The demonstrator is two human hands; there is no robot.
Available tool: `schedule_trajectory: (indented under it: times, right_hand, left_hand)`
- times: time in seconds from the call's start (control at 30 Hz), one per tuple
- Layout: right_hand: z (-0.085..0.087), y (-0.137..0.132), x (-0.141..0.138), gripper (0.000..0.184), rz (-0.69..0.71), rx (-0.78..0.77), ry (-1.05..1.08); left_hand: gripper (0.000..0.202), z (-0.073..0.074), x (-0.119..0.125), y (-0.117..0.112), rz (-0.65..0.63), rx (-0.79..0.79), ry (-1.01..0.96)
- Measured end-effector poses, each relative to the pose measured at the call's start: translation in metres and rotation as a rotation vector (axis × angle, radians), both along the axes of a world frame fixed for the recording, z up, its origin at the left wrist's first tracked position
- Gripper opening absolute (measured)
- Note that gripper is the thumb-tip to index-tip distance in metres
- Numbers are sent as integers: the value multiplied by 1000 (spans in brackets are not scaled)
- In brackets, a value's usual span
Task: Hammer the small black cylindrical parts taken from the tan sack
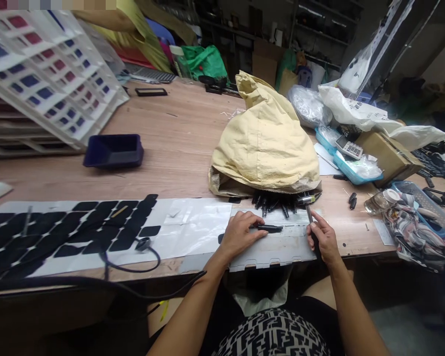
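Note:
My left hand [240, 231] rests on a grey metal plate [278, 247] at the table's front edge, its fingers pressing down on a slim black part [269, 228]. My right hand [323, 238] is closed round the handle of a small hammer [308, 203], whose metal head hangs just above the plate's far edge. A heap of similar black parts [278, 201] lies just beyond, spilling from under a large yellow sack [265, 141].
White sheets carrying rows of black pads [74, 230] cover the table to the left, with a black cable [148, 262]. A dark blue tray [114, 150] and stacked white racks [40, 74] stand farther left. Boxes, baskets, a calculator [348, 147] and bags crowd the right. Another person's arm shows at top left.

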State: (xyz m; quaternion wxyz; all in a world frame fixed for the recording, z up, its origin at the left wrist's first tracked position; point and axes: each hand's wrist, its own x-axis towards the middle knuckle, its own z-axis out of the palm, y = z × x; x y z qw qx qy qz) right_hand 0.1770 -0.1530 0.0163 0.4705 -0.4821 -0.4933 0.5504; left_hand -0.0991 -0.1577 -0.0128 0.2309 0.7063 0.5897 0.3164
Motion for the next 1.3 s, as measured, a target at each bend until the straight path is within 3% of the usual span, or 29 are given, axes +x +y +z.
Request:
schedule_trajectory:
  times: [0.13, 0.33, 0.47, 0.73, 0.9, 1.13, 1.3]
  right_hand:
    - [2, -10, -9, 46, 97, 110, -255]
    - [18, -23, -24, 43, 310, 547, -645]
    - [23, -30, -34, 49, 311, 633, -760]
    - [16, -36, -38, 53, 324, 605, -950]
    - [22, -37, -30, 50, 244, 578, -815]
    - [19, -38, -20, 50, 294, 527, -836]
    - [13, -23, -15, 40, 145, 385, -542]
  left_hand:
    - [14, 0, 1, 1, -2, -12, -1]
    - [14, 0, 0, 1, -7, -22, -3]
    - [16, -1, 1, 1, -7, -13, -20]
    - [12, -2, 3, 2, 25, -5, -18]
    - [13, -1, 2, 2, 13, -14, -18]
    - [13, 0, 2, 2, 23, -28, -2]
    - [12, -1, 2, 1, 19, -21, 9]
